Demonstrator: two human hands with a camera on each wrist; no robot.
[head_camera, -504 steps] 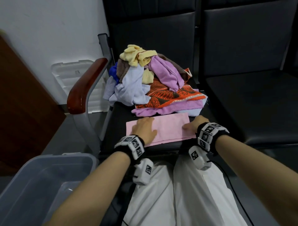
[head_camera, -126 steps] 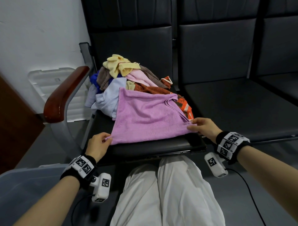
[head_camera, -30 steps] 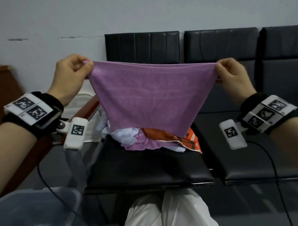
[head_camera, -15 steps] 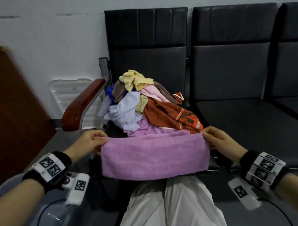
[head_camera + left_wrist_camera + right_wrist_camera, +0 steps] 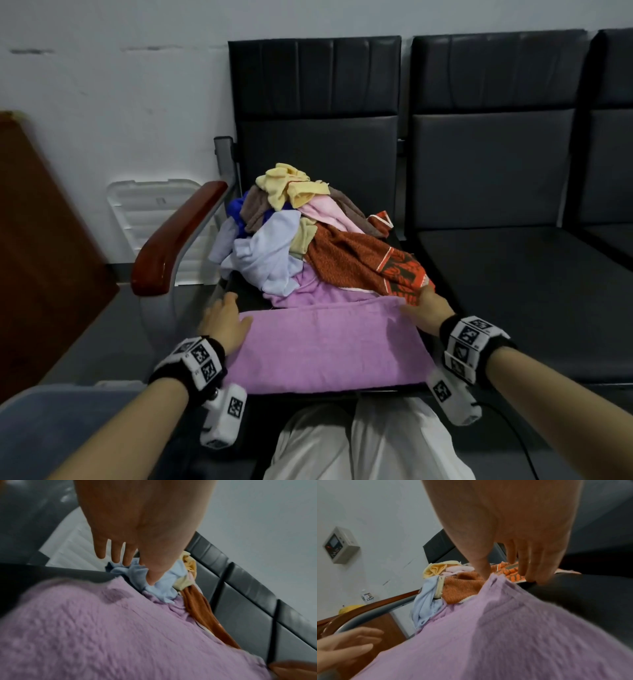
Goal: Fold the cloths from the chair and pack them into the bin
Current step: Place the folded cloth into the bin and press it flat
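A purple cloth (image 5: 325, 346), folded in half, lies flat across the front of the black chair seat (image 5: 246, 294). My left hand (image 5: 224, 320) is at its left edge, with fingers spread and straight and nothing held. In the left wrist view this hand (image 5: 130, 555) hovers just above the purple cloth (image 5: 120, 628). My right hand (image 5: 423, 306) is at the cloth's far right corner. There its thumb (image 5: 481, 568) touches the corner and its fingers (image 5: 532, 573) point straight down to the seat. A pile of loose cloths (image 5: 301, 236) fills the back of the seat. The bin (image 5: 51, 404) shows at lower left.
A red-brown armrest (image 5: 174, 243) runs along the seat's left side. A white bin lid (image 5: 150, 212) leans on the wall behind it. More black seats (image 5: 513, 274) stand to the right. My white-trousered knees (image 5: 359, 442) are in front of the seat, and a brown panel (image 5: 41, 246) stands at left.
The folded purple cloth went from hanging between both hands in front of the seat to lying flat on it. My left hand has let go and spread its fingers.
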